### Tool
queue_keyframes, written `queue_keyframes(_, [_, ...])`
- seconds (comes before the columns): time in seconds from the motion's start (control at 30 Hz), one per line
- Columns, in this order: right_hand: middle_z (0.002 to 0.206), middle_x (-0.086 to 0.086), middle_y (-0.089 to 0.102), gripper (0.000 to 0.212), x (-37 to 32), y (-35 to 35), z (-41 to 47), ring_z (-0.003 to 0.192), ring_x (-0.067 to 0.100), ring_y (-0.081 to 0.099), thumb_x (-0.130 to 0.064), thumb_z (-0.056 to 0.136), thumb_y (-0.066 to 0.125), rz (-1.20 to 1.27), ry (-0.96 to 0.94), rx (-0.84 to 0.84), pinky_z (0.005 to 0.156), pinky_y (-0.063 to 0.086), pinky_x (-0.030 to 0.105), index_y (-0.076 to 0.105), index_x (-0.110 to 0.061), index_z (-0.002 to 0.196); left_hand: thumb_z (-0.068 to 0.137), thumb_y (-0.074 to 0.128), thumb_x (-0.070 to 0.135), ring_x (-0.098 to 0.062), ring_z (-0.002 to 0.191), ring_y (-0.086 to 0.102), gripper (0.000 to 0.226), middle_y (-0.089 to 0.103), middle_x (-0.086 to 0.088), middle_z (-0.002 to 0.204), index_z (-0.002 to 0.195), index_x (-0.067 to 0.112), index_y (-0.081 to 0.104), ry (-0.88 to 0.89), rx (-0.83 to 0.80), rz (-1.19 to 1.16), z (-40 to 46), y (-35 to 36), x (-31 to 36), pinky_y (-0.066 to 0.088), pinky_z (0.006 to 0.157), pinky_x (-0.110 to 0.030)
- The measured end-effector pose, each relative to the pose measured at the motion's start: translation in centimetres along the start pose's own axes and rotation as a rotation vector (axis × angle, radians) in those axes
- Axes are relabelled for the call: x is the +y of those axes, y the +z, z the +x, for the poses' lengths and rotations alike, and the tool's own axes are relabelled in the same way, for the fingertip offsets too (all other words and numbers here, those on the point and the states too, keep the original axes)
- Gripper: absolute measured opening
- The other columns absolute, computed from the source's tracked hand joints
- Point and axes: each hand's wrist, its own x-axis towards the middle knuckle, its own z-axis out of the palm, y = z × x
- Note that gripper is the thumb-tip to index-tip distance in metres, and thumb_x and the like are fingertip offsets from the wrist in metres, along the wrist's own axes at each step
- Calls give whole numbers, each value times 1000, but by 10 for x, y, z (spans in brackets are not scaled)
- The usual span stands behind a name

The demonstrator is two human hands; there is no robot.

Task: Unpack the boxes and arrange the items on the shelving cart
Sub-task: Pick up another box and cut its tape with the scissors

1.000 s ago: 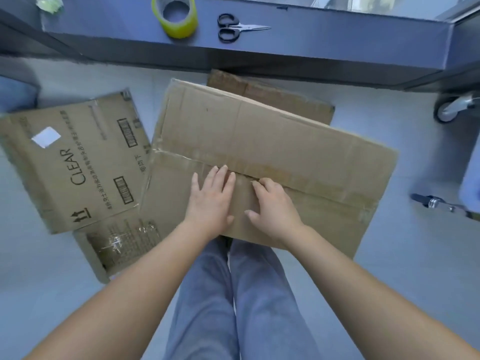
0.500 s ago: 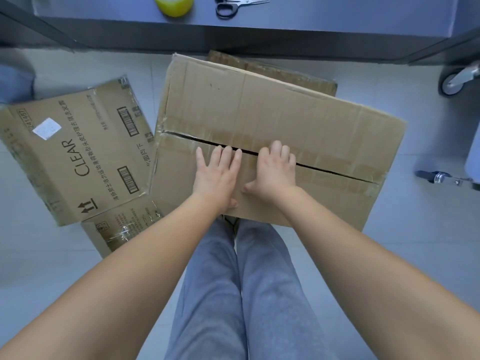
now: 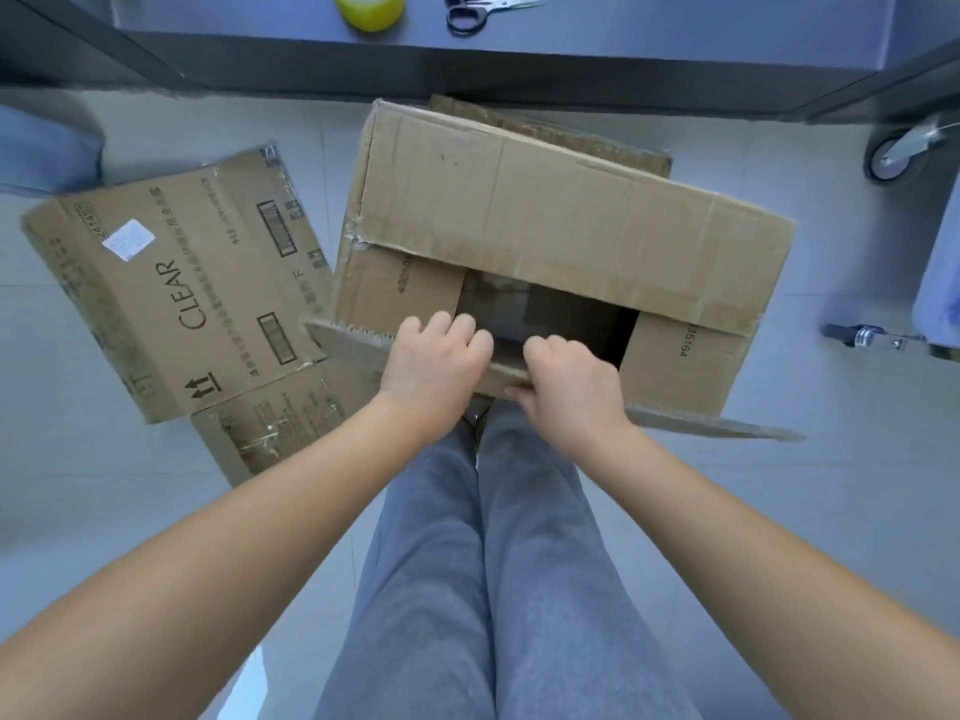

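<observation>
A large brown cardboard box [image 3: 561, 210] stands on the floor in front of my legs. Its near top flap [image 3: 358, 345] is lifted toward me, and both hands grip its edge. My left hand [image 3: 431, 361] curls over the flap left of centre. My right hand [image 3: 571, 381] curls over it just to the right. The far flap still lies flat. Between the flaps a dark opening [image 3: 550, 314] shows, with two inner side flaps beside it. What lies inside is too dark to tell.
A box printed CLEAR [image 3: 171, 283] lies at the left on another box [image 3: 275, 433]. A further box [image 3: 561, 132] sits behind the large one. The grey cart shelf [image 3: 675, 33] at the top carries yellow tape [image 3: 370, 7] and scissors [image 3: 478, 10]. Caster wheels [image 3: 893, 158] stand right.
My hands went from lying flat on the shut seam to curling round the near flap's edge and pulling it up toward me, which opened a dark gap in the box top.
</observation>
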Motion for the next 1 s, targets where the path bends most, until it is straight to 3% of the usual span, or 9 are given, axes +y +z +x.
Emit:
queue_keyframes(0.17, [107,7,51,24,-27,23,-44,101,28,48,-32,89,51,51,-56,-144,69,30,33,47,-13,103,87,51,43,-26,116,43,44,48,-8,123,119,14,49,-119,-582,-171,-49,-13,29,34,88,-37])
queue_keyframes(0.27, [116,9,45,40,-33,39,-59,108,28,43,-40,84,53,91,-80,-301,80,35,36,43,-12,111,80,56,52,-28,142,14,85,15,-15,153,145,12,20,-162,-850,-293,-56,4,31,19,109,-50])
queue_keyframes(0.33, [128,12,39,55,-32,51,-63,117,29,38,-41,82,55,112,-99,-424,92,35,37,39,-9,124,71,68,55,-29,144,-11,116,-15,-14,156,150,13,-6,-157,-1014,-331,-53,18,27,5,114,-56])
queue_keyframes(0.43, [149,14,18,76,-29,64,-57,134,32,21,-43,82,56,153,-119,-688,106,26,36,24,-8,142,62,76,55,-31,141,-22,134,-28,-15,152,147,15,-20,-125,-1138,-287,-46,37,23,1,114,-56])
queue_keyframes(0.53, [141,15,33,53,-24,62,-33,130,31,32,-34,87,50,360,-10,-744,101,31,34,41,-11,135,76,65,47,-33,144,-3,107,-2,-14,156,150,19,-8,-234,-1078,-464,-29,44,22,14,115,-48])
queue_keyframes(0.67, [141,8,43,44,11,43,18,130,22,40,-17,94,40,524,270,-363,106,29,28,44,-10,137,93,43,21,-30,125,40,45,44,-11,135,136,13,38,-361,-643,-438,9,35,6,34,99,-39])
queue_keyframes(0.8, [155,4,22,53,41,37,57,142,19,20,-18,97,40,678,410,-436,114,16,27,26,-8,147,94,41,19,-29,119,43,32,48,-11,126,125,10,46,-122,-591,-230,47,26,1,35,94,-39])
queue_keyframes(0.9, [151,8,29,49,40,24,79,138,21,29,-5,93,44,1501,836,-243,106,34,36,34,-3,141,95,42,21,-29,120,43,33,48,-11,127,125,8,45,-149,-576,-248,66,25,5,36,95,-38])
queue_keyframes(1.0, [150,14,30,43,29,0,88,140,24,28,-1,95,36,2291,1034,-49,107,31,41,32,4,137,95,42,23,-30,121,43,35,47,-12,128,126,8,45,-182,-551,-282,74,20,8,37,94,-39])
